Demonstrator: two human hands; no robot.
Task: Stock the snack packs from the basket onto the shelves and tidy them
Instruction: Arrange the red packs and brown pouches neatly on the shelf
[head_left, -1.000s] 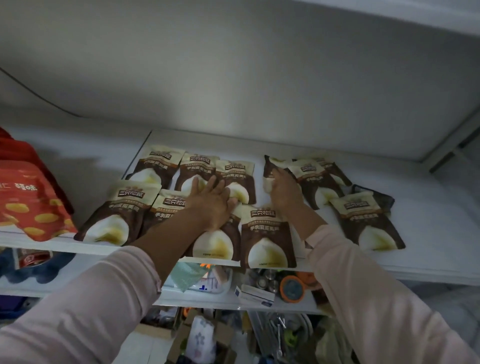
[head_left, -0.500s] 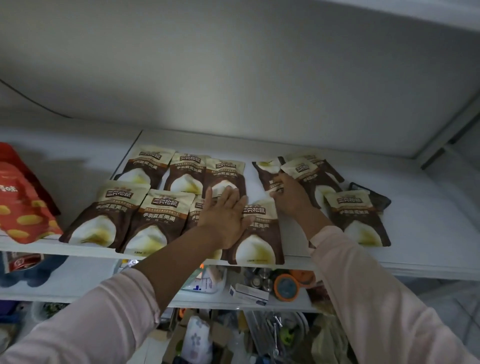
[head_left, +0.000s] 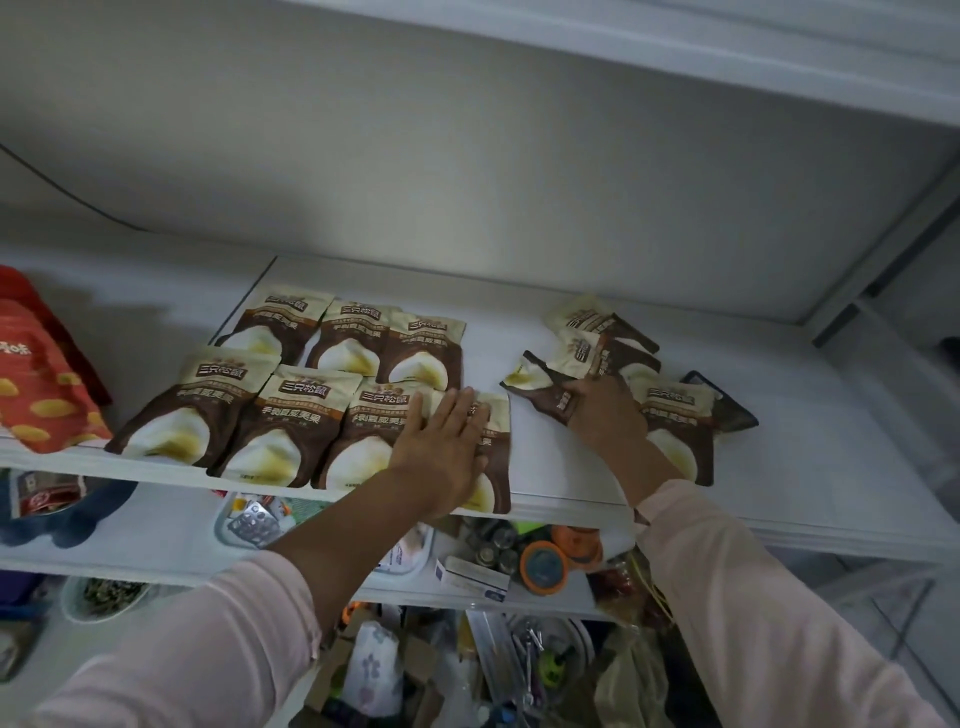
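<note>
Several brown-and-cream snack packs lie flat on the white upper shelf (head_left: 571, 499). On the left they form two neat rows (head_left: 291, 405). My left hand (head_left: 441, 447) lies flat with straight fingers on the rightmost front pack (head_left: 493, 467), pressing it down. To the right a loose pile of the same packs (head_left: 602, 338) sits askew. My right hand (head_left: 605, 410) grips one tilted pack (head_left: 535, 384) at the left edge of that pile, thumb hooked over its brown corner. Another pack (head_left: 675, 431) lies right of my wrist. The basket is not in view.
Red snack bags (head_left: 47, 389) stand at the shelf's left end. The shelf surface is bare to the right of the pile (head_left: 831, 415). A shelf board (head_left: 675, 47) hangs overhead. Lower shelves hold trays, blister packs, tape rolls (head_left: 545, 566) and clutter.
My left hand slid right along the front row onto the rightmost pack. My right hand pulled a pack rightward out of the pile and turned it, leaving a gap between the two groups.
</note>
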